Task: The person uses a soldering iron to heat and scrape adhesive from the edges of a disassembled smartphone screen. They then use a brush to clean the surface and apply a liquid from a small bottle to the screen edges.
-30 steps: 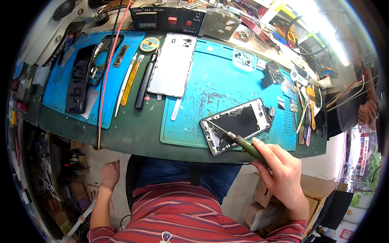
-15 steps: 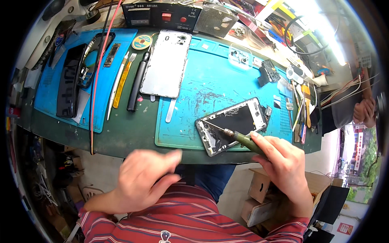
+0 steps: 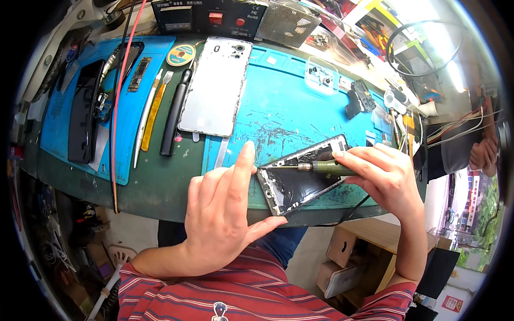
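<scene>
A phone frame (image 3: 292, 199), its back cover off and dark adhesive residue inside, lies slanted at the mat's near edge. My right hand (image 3: 390, 179) grips a slim green-handled tool (image 3: 329, 168) with a metal collet and a long thin shaft. The shaft points left across the frame, its tip by the upper left corner; whether it touches there I cannot tell. My left hand (image 3: 218, 206) is open at the frame's left end. Its index finger stretches forward and its thumb reaches the near left corner.
Left of the blue mat (image 3: 289, 123) stand out a white phone back panel (image 3: 217, 88), a black pen-shaped tool (image 3: 175, 115), a yellow brush (image 3: 153, 117) and another phone (image 3: 85, 115). At right are a black part (image 3: 360, 99) and a clear box (image 3: 321, 75). A dark cable (image 3: 356, 209) crosses the near edge.
My left hand has moved right and forward to the phone frame, its fingers opening out. The tool has swung flatter, and the frame sits slightly nearer me.
</scene>
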Tool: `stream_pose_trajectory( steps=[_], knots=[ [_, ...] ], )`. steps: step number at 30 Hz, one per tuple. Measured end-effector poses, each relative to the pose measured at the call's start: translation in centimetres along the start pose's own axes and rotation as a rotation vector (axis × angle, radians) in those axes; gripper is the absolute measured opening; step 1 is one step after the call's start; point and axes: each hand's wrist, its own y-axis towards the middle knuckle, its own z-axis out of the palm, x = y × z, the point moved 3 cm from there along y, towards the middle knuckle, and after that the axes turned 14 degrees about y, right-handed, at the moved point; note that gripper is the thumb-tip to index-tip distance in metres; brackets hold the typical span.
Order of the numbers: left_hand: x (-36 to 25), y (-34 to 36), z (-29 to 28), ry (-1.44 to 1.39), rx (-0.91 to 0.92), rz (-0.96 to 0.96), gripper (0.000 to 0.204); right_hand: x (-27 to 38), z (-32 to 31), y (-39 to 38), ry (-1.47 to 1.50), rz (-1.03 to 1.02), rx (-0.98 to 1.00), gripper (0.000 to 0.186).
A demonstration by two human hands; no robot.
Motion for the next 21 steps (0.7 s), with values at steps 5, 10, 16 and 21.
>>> stream_pose_trajectory(
  steps=[5, 10, 16, 21],
  knots=[
    [0.06, -0.01, 0.19, -0.044, -0.048, -0.016, 0.129, -0.72, 0.36, 0.29, 0.008, -0.045, -0.013, 0.061],
    [0.05, 0.13, 0.08, -0.038, -0.058, -0.015, 0.131, -0.95, 0.18, 0.65, 0.025, -0.077, -0.018, 0.060],
    [-0.05, 0.17, 0.03, -0.037, -0.062, -0.023, 0.131, -0.82, 0.13, 0.57, 0.037, -0.079, -0.004, 0.060],
    [-0.04, 0.19, 0.02, -0.039, -0.065, -0.022, 0.132, -0.30, 0.22, 0.09, 0.032, -0.074, -0.010, 0.059]
  ],
)
